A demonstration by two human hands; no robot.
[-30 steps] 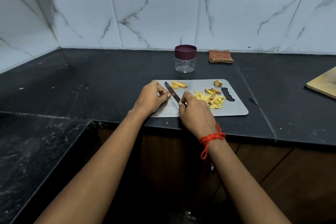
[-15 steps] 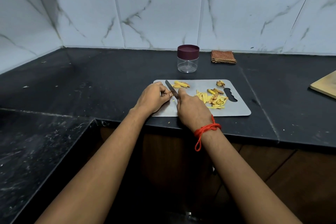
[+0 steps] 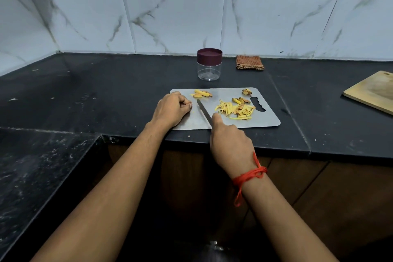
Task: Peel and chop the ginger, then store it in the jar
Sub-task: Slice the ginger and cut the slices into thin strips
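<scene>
On the steel cutting board [image 3: 265, 121] lies a pile of thin yellow ginger strips [image 3: 236, 109]. A few peeled ginger slices [image 3: 201, 93] sit at the board's far left edge. My right hand [image 3: 230, 142] grips the handle of a knife [image 3: 204, 113], forefinger along the blade, whose tip points away and left between my hands. My left hand [image 3: 172, 108] rests on the board's left part with its fingers curled; no ginger shows under them. The clear jar [image 3: 209, 68] with a maroon lid stands closed behind the board.
Brown peel scraps [image 3: 246, 91] lie near the board's handle hole. A folded checked cloth [image 3: 249, 62] sits by the wall, right of the jar. A wooden board [image 3: 372, 91] lies at the far right. The black counter [image 3: 106, 91] turns a corner on the left.
The knife blade has drawn away from my left fingers, toward the right and nearer to me. My right hand has pulled back toward the counter edge. The left hand stays on the board.
</scene>
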